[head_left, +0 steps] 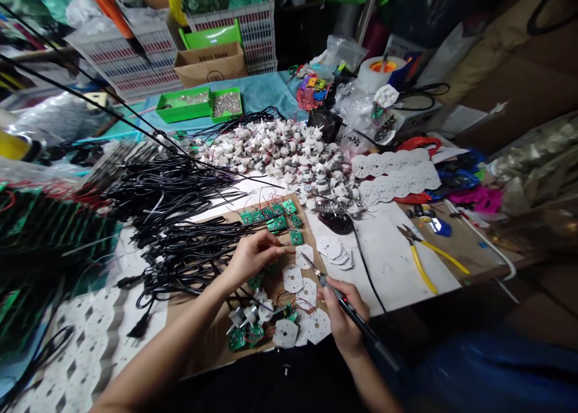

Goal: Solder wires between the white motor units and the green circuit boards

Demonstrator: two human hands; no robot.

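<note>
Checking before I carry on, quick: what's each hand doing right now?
Left hand: closed in a pinch near a small green circuit board; anything pinched is too small to tell.
Right hand: closed, holding a soldering iron.

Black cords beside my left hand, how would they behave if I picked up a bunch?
The black cords would likely flop and sag, since they lie in loose bends. They may well tangle, as many overlap. The plug at the heap's near edge looks thicker than its cord, so that end would probably hang down.
</note>
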